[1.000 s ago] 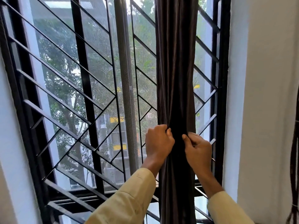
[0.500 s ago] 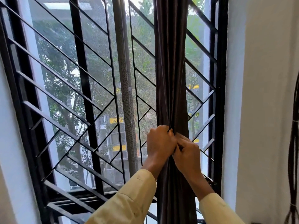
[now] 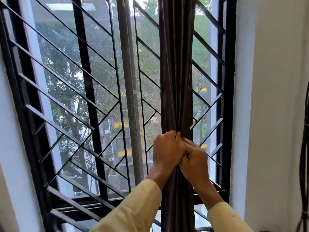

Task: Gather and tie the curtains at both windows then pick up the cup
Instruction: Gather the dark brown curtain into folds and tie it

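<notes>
A dark brown curtain (image 3: 176, 67) hangs bunched into a narrow column in front of the right half of the window. My left hand (image 3: 167, 149) grips the bunch from the left at about sill-to-mid height. My right hand (image 3: 194, 160) presses against it from the right, fingers wrapped into the folds, touching the left hand. Both hands are closed on the fabric. Below the hands the curtain falls straight down between my pale yellow sleeves. No cup is in view.
A black metal window grille (image 3: 87, 91) with slanted bars fills the left and middle. A grey vertical frame post (image 3: 129, 81) stands left of the curtain. A white wall (image 3: 270, 114) is on the right, with dark cords (image 3: 303, 164) hanging at the far right edge.
My right hand moved left along the curtain until it met my left hand, squeezing the bunch narrower. The left hand stayed in place.
</notes>
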